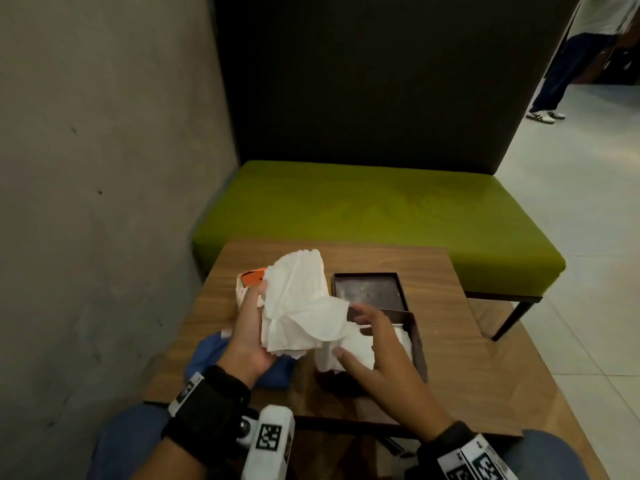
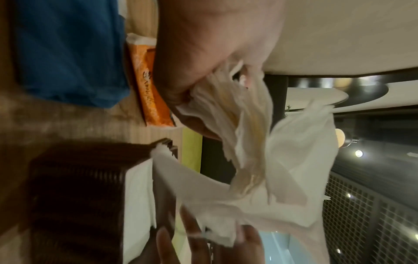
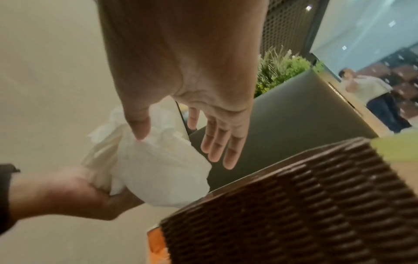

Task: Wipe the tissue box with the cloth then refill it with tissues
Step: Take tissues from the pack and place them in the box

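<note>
My left hand (image 1: 246, 337) grips a thick bundle of white tissues (image 1: 298, 299) above the table's left half. The bundle fans out to the right over the dark brown woven tissue box (image 1: 417, 337), which stands open with white tissues inside. My right hand (image 1: 377, 348) hovers over the box with fingers straight and spread, its thumb touching the lower tissues. The right wrist view shows that hand (image 3: 203, 107) flat beside the bundle (image 3: 158, 169) and the box wall (image 3: 294, 205). The box lid (image 1: 367, 289) lies upturned behind the box. A blue cloth (image 1: 206, 355) lies crumpled under my left wrist.
An orange tissue pack (image 1: 251, 277) lies at the table's far left. The small wooden table (image 1: 450, 306) stands against a grey wall (image 1: 104, 168). Beyond it is a green bench (image 1: 381, 209) with a dark backrest. A person (image 1: 571, 64) stands on the tiled floor at far right.
</note>
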Tool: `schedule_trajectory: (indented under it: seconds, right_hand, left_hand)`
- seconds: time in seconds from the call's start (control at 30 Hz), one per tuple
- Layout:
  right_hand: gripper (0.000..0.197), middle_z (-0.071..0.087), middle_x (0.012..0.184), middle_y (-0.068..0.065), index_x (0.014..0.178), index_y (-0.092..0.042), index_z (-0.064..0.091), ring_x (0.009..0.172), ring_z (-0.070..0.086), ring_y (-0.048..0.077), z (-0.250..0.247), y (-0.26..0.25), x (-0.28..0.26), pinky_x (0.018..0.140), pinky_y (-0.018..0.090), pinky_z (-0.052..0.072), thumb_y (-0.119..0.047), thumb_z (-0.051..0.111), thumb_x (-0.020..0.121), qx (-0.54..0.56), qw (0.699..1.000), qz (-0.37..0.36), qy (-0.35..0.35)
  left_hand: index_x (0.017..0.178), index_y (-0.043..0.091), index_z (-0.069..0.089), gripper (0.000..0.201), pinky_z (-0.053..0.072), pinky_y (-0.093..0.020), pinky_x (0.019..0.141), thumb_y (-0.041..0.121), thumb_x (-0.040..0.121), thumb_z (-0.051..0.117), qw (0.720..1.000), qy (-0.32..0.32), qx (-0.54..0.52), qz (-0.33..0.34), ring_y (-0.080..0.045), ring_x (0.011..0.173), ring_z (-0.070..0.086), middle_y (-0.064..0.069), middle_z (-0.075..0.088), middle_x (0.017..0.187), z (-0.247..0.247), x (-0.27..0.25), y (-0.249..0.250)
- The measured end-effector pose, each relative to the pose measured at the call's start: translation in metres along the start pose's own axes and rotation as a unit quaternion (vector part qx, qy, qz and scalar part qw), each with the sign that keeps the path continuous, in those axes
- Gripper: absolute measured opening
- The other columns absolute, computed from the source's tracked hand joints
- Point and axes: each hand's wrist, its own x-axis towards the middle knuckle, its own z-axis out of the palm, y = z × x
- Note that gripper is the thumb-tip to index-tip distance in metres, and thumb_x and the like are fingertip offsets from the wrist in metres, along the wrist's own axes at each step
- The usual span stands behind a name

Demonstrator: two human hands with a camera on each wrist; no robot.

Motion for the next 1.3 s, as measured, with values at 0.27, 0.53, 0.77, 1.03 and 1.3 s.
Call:
schedule_trajectory:
  seconds: [0.27,0.53,0.77,1.03,1.3]
  right_hand:
    - [0.058,0.055,0.122,-0.014,0.129,-0.050,0.045,0.108,0.060,0.008,-0.002,-0.005,-0.011,0.088,0.024,0.053,-0.031,0.073,0.082,0.216,0.975,0.024,0.034]
    - [0.009,0.068,0.094,-0.005,0.090,-0.022,0.069,0.090,0.064,0.015,-0.029,-0.011,0.006,0.074,0.029,0.051,-0.030,0.069,0.086,0.074,0.992,0.060,0.085]
    - [0.043,0.054,0.105,-0.003,0.117,-0.018,0.053,0.097,0.055,0.014,-0.042,-0.036,0.028,0.079,0.029,0.046,-0.030,0.073,0.081,-0.104,0.980,0.171,-0.023]
    - [0.063,0.047,0.125,0.005,0.128,-0.027,0.042,0.100,0.053,0.017,-0.041,-0.038,0.024,0.067,0.020,0.046,-0.017,0.077,0.075,-0.102,0.976,0.181,-0.070]
    - [0.057,0.049,0.109,-0.001,0.124,-0.028,0.042,0.085,0.053,0.014,-0.058,-0.032,0.005,0.059,0.022,0.045,-0.013,0.074,0.079,-0.073,0.974,0.206,-0.057]
  left_hand:
    - [0.127,0.017,0.055,0.046,0.054,-0.042,0.084,0.026,0.083,0.062,0.997,-0.019,0.071,0.009,-0.029,0.104,0.066,-0.012,0.069,0.115,0.009,-0.014,-0.036]
    - [0.118,0.015,0.060,0.043,0.055,-0.037,0.081,0.018,0.076,0.069,0.976,-0.026,0.214,0.034,-0.025,0.097,0.068,-0.008,0.072,0.105,0.017,-0.020,-0.048]
    - [0.112,0.017,0.062,0.027,0.053,-0.039,0.079,0.032,0.094,0.048,0.977,-0.044,0.209,-0.024,-0.024,0.088,0.068,-0.009,0.072,0.097,0.026,-0.032,-0.058]
    - [0.130,0.011,0.050,0.064,0.048,-0.047,0.098,0.023,0.074,0.078,0.965,-0.090,0.242,-0.045,-0.029,0.106,0.065,-0.014,0.068,0.114,0.023,-0.033,-0.061]
    - [0.125,0.007,0.053,0.075,0.055,-0.045,0.083,0.015,0.057,0.084,0.982,-0.037,0.180,-0.051,-0.035,0.103,0.065,-0.019,0.068,0.112,0.014,-0.026,-0.054]
